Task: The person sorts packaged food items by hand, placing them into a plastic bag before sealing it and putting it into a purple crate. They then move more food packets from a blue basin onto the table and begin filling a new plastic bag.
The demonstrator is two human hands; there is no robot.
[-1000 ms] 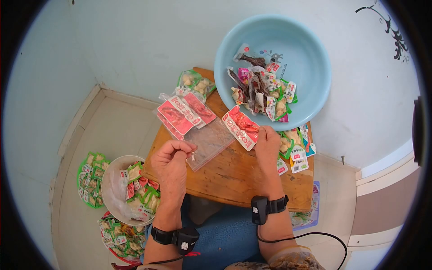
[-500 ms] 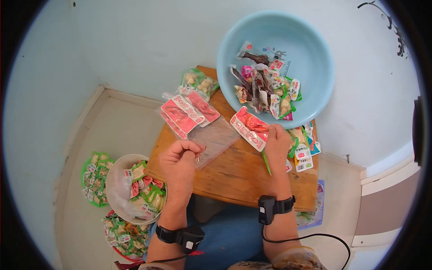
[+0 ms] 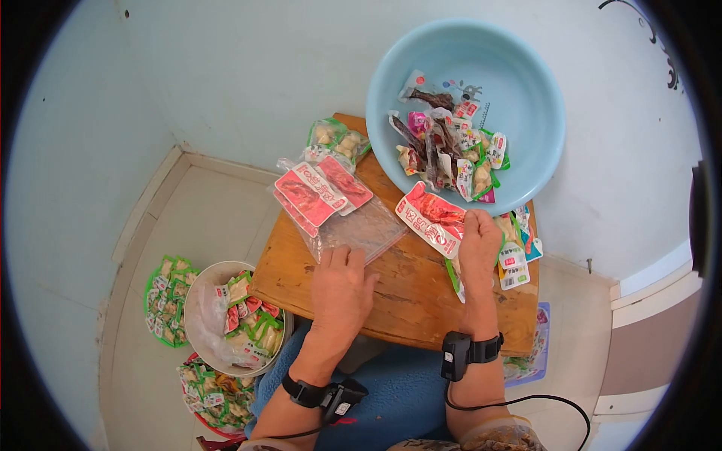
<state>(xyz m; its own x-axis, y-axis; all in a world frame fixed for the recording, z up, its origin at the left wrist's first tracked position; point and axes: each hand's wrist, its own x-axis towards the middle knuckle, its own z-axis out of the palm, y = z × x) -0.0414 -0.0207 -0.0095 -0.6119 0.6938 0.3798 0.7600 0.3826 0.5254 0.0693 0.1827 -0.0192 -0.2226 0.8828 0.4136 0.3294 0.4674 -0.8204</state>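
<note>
Red and white, a flat packet (image 3: 429, 216) is being pinched at its right end by the right hand (image 3: 480, 252) over the wooden table (image 3: 410, 301), close to the blue basin (image 3: 529, 113). The left hand (image 3: 342, 293) is holding nothing visible, its thumb spreading away from fingers that are meeting the near edge of a clear bag (image 3: 368, 234). Similar red packets (image 3: 310, 198) are lying on that bag, and wrapped pieces (image 3: 438, 146) are filling part of the basin.

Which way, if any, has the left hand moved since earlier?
Yes: the left hand moved right, away from the left corner of the wooden table.
</note>
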